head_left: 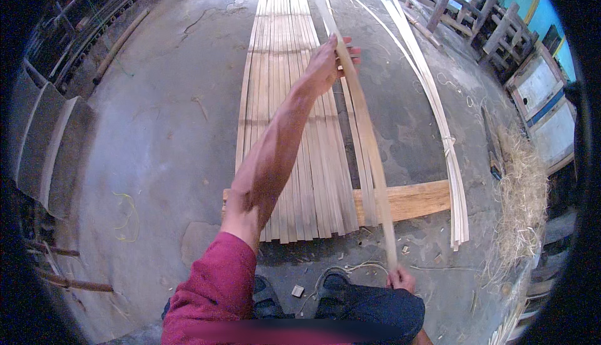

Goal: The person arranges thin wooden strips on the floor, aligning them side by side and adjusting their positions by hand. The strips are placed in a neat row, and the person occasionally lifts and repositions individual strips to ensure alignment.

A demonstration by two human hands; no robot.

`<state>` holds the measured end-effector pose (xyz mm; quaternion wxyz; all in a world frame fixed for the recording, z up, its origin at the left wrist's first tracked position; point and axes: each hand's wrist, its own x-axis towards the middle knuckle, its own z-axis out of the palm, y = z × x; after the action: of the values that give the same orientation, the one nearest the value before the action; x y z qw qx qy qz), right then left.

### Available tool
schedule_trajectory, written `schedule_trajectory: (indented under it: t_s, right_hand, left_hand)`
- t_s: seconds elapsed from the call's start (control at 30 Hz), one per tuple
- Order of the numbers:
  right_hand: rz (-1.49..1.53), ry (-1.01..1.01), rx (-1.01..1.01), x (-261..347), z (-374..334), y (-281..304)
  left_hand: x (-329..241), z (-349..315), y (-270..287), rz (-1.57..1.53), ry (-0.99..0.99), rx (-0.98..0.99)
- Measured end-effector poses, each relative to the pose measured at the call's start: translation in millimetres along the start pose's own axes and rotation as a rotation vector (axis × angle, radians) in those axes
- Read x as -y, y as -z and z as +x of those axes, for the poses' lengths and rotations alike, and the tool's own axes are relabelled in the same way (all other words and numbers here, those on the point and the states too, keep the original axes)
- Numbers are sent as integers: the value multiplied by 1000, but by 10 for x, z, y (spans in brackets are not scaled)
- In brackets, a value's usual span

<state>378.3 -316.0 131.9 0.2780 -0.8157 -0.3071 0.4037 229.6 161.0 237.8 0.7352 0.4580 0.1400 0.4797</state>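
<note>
A long, thin wooden strip (369,145) slants up from near my feet to the top of the picture. My left hand (325,63) reaches far forward and grips its upper part, with the fingers showing past the strip's right edge. Close to my right knee, my right hand (400,279) is closed on the strip's lower end. Beneath my left arm a row of similar flat slats (307,176) lies side by side on the floor. Their near ends rest across a wooden plank (413,201), and one or two separate strips (352,113) lie just right of them.
A tied bundle of pale strips (446,135) lies on the right of the concrete floor (169,126). Beyond it are a heap of fibrous shavings (523,195) and wooden frames (463,13). Curved grey sheets (47,145) stand at left. My sandalled feet (332,285) are below.
</note>
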Motion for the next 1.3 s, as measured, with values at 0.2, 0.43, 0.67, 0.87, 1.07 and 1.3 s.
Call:
schedule_trajectory:
  t_s: [0.2,0.43,0.67,0.87,1.07,1.3]
  right_hand:
    - [10,538,-93,1061,1528,-313]
    - [249,251,108,1968,3050,-931]
    - [-249,550,-187,1797,3248,-1196]
    - [1,484,-9,786,1885,-308]
    - [-49,49,196,-209,-11,-131]
    - [287,98,233,142,501,-453]
  left_hand:
    - [927,-757,159,861,141,-243]
    - [2260,-3005,-962,289,797,273]
    - [1994,-3087,-1077,79,759,-18]
    - [2037,-1976,-680,111,635,-351]
    - [2291,-1022,-242,-156,593,-536]
    - [2164,-1373,164,1076,125,-368]
